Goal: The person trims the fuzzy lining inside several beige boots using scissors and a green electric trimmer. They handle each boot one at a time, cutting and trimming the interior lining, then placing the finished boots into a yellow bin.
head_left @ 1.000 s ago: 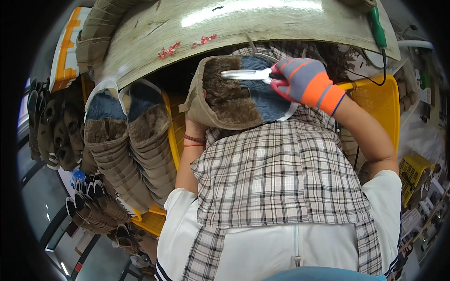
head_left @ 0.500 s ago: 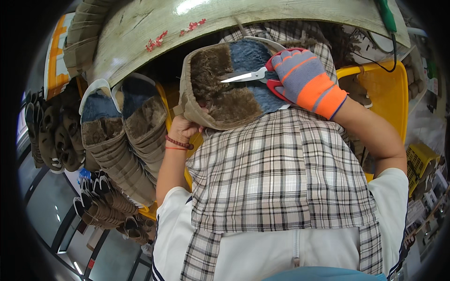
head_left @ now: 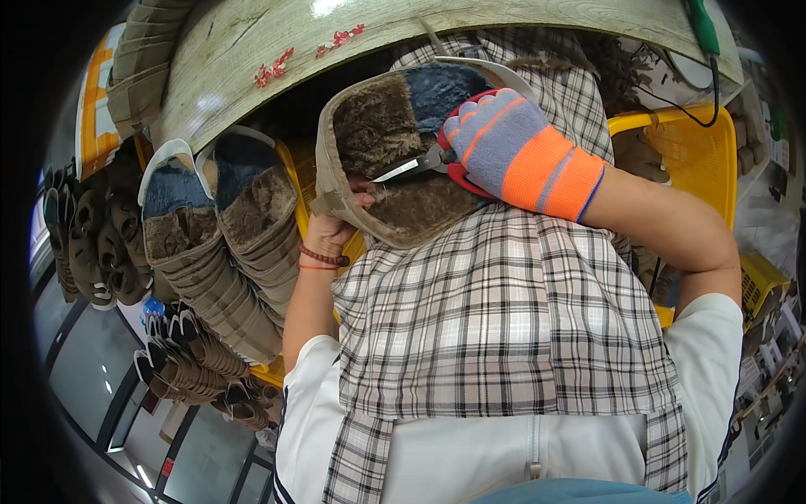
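Note:
A fur-lined shoe upper, brown and blue inside with a beige outer edge, lies over my lap with its lining facing up. My left hand grips its lower left edge; the thumb and fingertips come up over the lining, and the other fingers are hidden beneath. My right hand, in a grey and orange knit glove, is closed round the red handles of a pair of scissors. The blades lie close together over the brown fur, their tip beside my left fingertips, where a thin pale thread seems to show.
A wooden tabletop curves across the front, just beyond the upper. Two stacks of similar uppers stand at my left. Yellow plastic bins flank me. A green-handled tool with a black cord hangs at the far right.
The scissors have moved down and left toward my left fingertips, and their blades have come together. My left fingers have come further over the upper's edge, which has tilted slightly.

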Tool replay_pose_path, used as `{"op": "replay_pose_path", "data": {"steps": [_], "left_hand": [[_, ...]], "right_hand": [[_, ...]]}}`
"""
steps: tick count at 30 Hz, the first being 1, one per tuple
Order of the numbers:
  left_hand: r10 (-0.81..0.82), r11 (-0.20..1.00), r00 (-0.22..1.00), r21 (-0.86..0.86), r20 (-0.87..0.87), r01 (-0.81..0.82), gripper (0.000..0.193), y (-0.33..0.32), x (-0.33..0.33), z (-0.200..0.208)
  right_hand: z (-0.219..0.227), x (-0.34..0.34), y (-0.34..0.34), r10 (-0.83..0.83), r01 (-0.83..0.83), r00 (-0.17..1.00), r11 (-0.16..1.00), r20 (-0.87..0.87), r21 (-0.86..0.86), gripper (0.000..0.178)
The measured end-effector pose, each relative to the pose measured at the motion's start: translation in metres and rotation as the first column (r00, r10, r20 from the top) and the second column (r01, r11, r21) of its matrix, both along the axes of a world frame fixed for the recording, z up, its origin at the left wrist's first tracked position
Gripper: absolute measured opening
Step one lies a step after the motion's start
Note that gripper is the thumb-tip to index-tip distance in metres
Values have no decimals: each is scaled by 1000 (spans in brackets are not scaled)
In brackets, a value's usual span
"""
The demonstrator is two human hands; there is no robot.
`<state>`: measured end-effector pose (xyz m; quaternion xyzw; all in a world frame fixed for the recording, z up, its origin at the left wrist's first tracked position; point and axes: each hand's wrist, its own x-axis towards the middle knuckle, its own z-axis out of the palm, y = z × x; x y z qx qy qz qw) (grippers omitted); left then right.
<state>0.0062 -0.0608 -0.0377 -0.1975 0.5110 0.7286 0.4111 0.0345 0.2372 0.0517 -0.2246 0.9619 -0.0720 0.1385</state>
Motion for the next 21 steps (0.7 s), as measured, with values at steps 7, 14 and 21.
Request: {"op": "replay_pose_path", "data": {"steps": [7, 14, 21], "left_hand": [[4, 999, 1000, 41, -18, -3, 28, -10, 0, -13], [-131, 991, 983, -48, -126, 126, 27, -14, -3, -11], [41, 999, 999, 0, -17, -41, 29, -4, 1, 2]], "right_hand": [[1, -4, -8, 22, -22, 999, 1000, -28, 3, 25], [17, -6, -12, 69, -67, 998, 992, -12, 111, 17], [20, 6, 32, -127, 121, 992, 982, -28, -144, 36]]}}
